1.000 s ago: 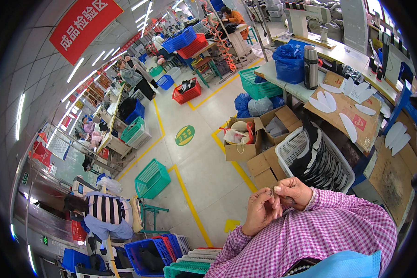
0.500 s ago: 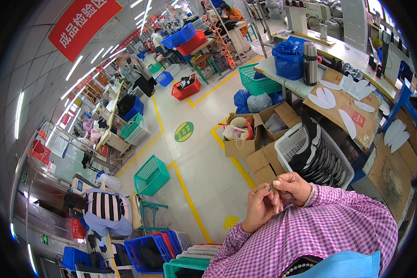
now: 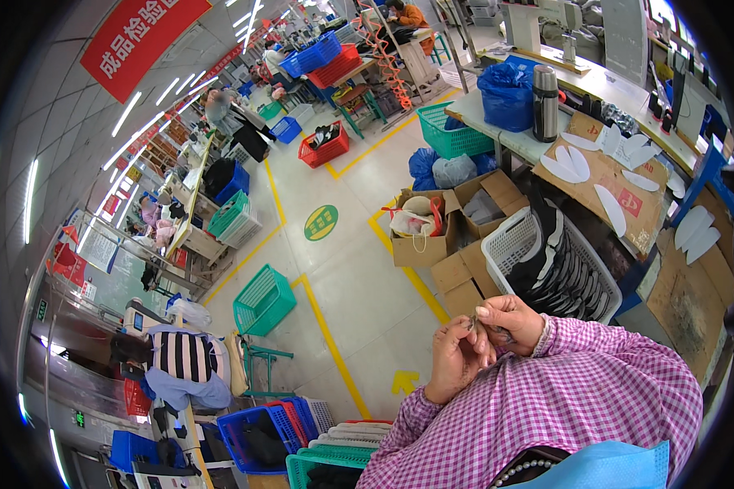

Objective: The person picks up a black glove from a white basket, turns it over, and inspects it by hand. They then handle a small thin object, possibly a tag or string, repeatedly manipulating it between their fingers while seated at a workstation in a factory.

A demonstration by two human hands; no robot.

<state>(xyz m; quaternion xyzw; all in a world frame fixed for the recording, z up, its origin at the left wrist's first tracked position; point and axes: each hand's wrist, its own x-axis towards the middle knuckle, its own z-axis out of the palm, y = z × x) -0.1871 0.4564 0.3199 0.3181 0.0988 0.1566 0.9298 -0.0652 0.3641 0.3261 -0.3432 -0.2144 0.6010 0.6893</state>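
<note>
My left hand (image 3: 457,359) and my right hand (image 3: 515,323) meet in front of my chest, fingertips pinched together and touching. Something small and dark shows between and beneath the fingers, too small to name. Both hands are closed, and dark smudges mark the fingers. Checked pink and white sleeves (image 3: 599,342) cover my forearms. Just beyond my right hand stands a light grey plastic basket (image 3: 510,244), packed with black shoe-upper-like pieces (image 3: 550,265). An open cardboard box (image 3: 465,281) lies beyond the fingers.
White insole-shaped pieces (image 3: 567,165) lie on cardboard (image 3: 583,196) at the right, near a steel flask (image 3: 545,102) and a blue bag (image 3: 506,94). Green crates (image 3: 265,301) and blue crates (image 3: 253,444) stand left. A person in a striped top (image 3: 183,359) bends over a bench.
My hands stay pinched together, with the right fingers shifted slightly leftward and up. The whole view has moved a little; nothing has visibly been let go.
</note>
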